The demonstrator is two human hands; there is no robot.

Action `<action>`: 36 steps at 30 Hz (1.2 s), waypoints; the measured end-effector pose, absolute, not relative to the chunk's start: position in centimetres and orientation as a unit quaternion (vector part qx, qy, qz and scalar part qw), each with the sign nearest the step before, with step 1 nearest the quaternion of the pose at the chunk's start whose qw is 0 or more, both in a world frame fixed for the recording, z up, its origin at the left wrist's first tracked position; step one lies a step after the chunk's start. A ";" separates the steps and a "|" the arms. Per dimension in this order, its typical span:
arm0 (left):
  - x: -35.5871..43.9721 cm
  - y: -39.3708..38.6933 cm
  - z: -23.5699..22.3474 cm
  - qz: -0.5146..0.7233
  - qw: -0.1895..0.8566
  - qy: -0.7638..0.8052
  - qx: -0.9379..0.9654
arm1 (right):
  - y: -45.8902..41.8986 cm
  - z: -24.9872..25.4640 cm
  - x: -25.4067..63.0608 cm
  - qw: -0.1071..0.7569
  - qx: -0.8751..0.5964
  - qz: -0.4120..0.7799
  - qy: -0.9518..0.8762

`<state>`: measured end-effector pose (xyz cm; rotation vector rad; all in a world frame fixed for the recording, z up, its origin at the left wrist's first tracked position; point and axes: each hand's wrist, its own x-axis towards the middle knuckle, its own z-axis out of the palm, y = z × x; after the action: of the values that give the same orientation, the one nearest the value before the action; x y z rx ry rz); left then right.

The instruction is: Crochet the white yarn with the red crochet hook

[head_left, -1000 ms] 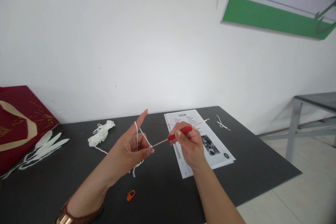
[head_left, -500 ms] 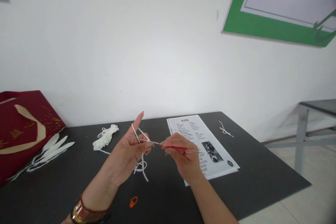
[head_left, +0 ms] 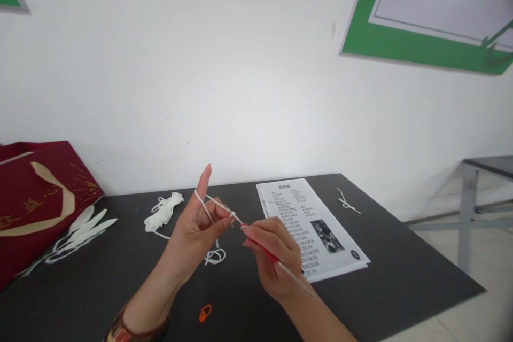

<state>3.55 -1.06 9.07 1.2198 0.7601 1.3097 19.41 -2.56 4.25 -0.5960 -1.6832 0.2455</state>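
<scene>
White yarn (head_left: 204,206) runs around the raised index finger of my left hand (head_left: 196,230), whose thumb and other fingers pinch a small bit of it. My right hand (head_left: 276,256) is closed around a crochet hook (head_left: 271,256) with a red grip and a thin metal shaft. The hook's tip meets the yarn at my left fingertips; the exact loop there is too small to make out. Below my left hand, a loose curl of yarn lies on the black table (head_left: 248,310). A white yarn bundle (head_left: 163,214) rests behind it, with a strand leading toward my hand.
Printed sheets (head_left: 296,208) lie right of centre, partly behind my right hand. An orange stitch marker (head_left: 205,312) is near the front. At left are a dark red bag (head_left: 40,197) and white leaf-shaped pieces (head_left: 86,230). A yarn scrap (head_left: 347,203) lies at right; a wall (head_left: 256,91) stands behind.
The crochet hook has tilted, its rear end now pointing down toward my right wrist. My right hand has turned and lowered slightly. The left index finger stands more upright.
</scene>
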 end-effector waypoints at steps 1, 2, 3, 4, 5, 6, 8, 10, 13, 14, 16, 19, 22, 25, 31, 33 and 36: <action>3.6 -1.0 9.0 0.555 0.557 0.329 0.523 | -2.6 4.4 19.5 0.621 -0.264 0.114 -0.729; 3.6 -1.0 9.0 0.554 0.553 0.333 0.526 | -2.6 4.6 19.6 0.623 -0.267 0.122 -0.725; 3.7 -0.9 8.9 0.553 0.551 0.336 0.527 | -2.6 4.7 19.7 0.625 -0.270 0.129 -0.721; 3.8 -0.9 8.9 0.552 0.552 0.339 0.526 | -2.6 4.8 19.9 0.627 -0.272 0.136 -0.717; 3.8 -0.8 8.9 0.549 0.555 0.341 0.525 | -2.5 4.9 20.0 0.628 -0.274 0.141 -0.715; 3.8 -0.8 8.8 0.544 0.559 0.343 0.524 | -2.5 4.9 20.1 0.628 -0.275 0.145 -0.713; 3.7 -0.7 8.7 0.535 0.565 0.348 0.523 | -2.5 5.0 20.4 0.626 -0.277 0.152 -0.713; 3.6 -0.5 8.6 0.533 0.566 0.351 0.521 | -2.4 5.0 20.6 0.623 -0.275 0.163 -0.714; 3.4 -0.3 8.5 0.529 0.572 0.351 0.519 | -2.2 5.0 20.9 0.630 -0.276 0.194 -0.699; 3.3 -0.2 8.5 0.527 0.575 0.350 0.519 | -2.1 5.0 20.9 0.638 -0.280 0.210 -0.686; 3.2 -0.2 8.4 0.520 0.582 0.348 0.520 | -1.9 5.0 21.1 0.658 -0.283 0.251 -0.651; 2.9 -0.2 8.4 0.504 0.597 0.341 0.523 | -1.4 5.0 21.2 0.689 -0.267 0.321 -0.593; 2.8 -0.2 8.5 0.483 0.612 0.335 0.529 | -0.9 5.1 21.2 0.706 -0.240 0.398 -0.534; 2.8 -0.3 8.4 0.480 0.611 0.335 0.533 | -0.4 5.3 21.0 0.706 -0.230 0.489 -0.458; 4.0 -0.4 8.0 0.515 0.593 0.328 0.526 | -0.1 5.1 19.8 0.640 -0.268 0.635 -0.340; 4.4 -0.5 7.7 0.528 0.586 0.325 0.522 | 0.0 5.0 19.5 0.627 -0.271 0.653 -0.327; 5.1 -0.7 7.2 0.550 0.565 0.325 0.522 | 0.0 4.8 19.2 0.628 -0.269 0.657 -0.320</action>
<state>5.10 -0.72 7.24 1.2284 0.7633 1.2937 19.18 0.02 4.83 -0.6156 -0.7334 1.5051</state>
